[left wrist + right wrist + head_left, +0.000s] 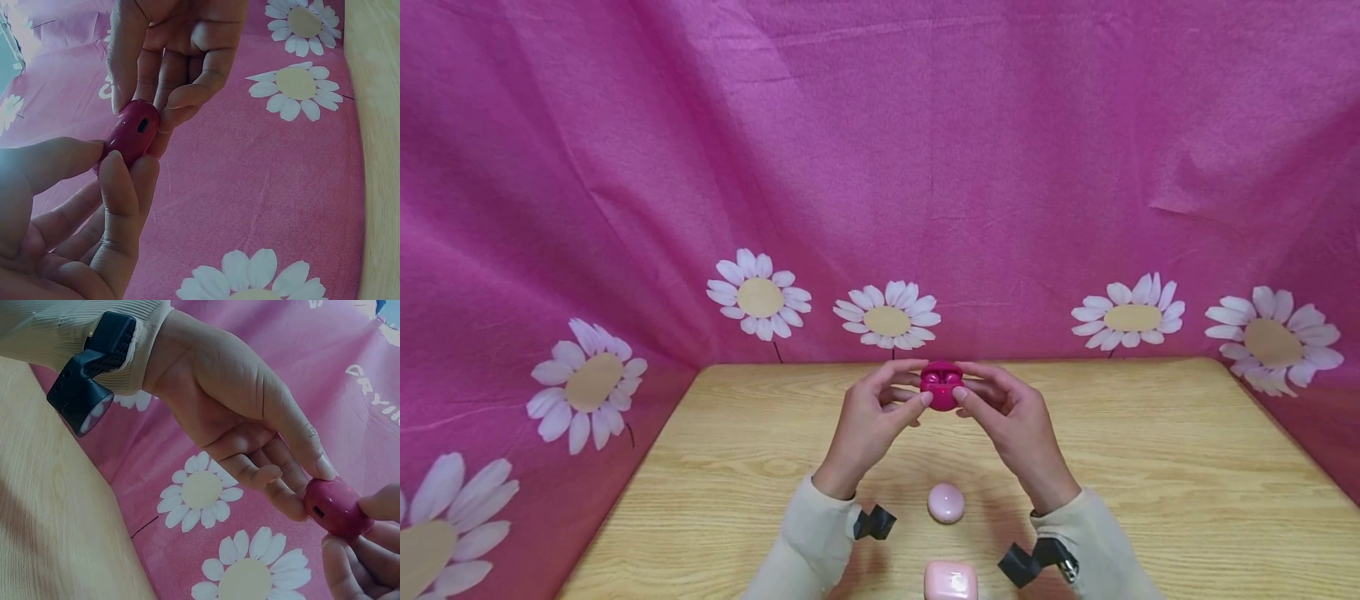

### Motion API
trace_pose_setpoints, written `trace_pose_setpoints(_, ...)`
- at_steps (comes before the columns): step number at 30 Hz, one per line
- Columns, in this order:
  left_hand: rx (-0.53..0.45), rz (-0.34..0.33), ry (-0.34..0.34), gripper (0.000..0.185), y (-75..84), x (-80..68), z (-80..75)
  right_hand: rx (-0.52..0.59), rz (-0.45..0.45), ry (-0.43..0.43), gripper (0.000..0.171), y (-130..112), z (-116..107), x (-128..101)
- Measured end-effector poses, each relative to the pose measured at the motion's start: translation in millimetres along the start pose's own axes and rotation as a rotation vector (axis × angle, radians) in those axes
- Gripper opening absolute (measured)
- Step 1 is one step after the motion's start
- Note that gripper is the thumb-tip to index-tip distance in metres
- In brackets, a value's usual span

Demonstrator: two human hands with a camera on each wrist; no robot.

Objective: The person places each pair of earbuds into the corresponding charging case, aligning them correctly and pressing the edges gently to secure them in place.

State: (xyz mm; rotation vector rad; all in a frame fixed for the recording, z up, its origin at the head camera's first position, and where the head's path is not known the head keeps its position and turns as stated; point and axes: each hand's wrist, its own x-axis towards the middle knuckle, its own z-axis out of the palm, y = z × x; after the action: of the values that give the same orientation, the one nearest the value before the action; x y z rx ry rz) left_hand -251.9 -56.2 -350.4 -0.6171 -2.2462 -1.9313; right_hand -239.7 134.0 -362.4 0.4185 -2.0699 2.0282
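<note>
the wooden table (1150,467) stands against a pink daisy cloth (880,167). above its far edge, mid-width, the left hand (868,417) and right hand (1011,417) both pinch a magenta earbud case (942,385) in the air. a pale pink round case (946,502) and a pale pink square case (951,581) lie by the near edge.

cloth lettering: in my right wrist view I read white capitals "GRYIN" on the pink cloth (375,387), upper right; the word runs off the edge, so the rest is cut.
second lettering: white marks at the top edge of the same cloth, too cropped for me to read.
earbud case: the magenta case (336,507) shows a small dark port only, no writing I can make out.
head view: no readable text.
left wrist view: no readable text.
</note>
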Motion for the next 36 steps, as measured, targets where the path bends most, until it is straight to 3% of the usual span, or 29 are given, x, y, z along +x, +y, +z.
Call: trace_pose_setpoints(36, 0.012, 0.0, 0.006, 0.028, -1.6, 0.3, 0.4, 0.004, -0.003, 0.008, 0.032, 2.6, 0.7, 0.1)
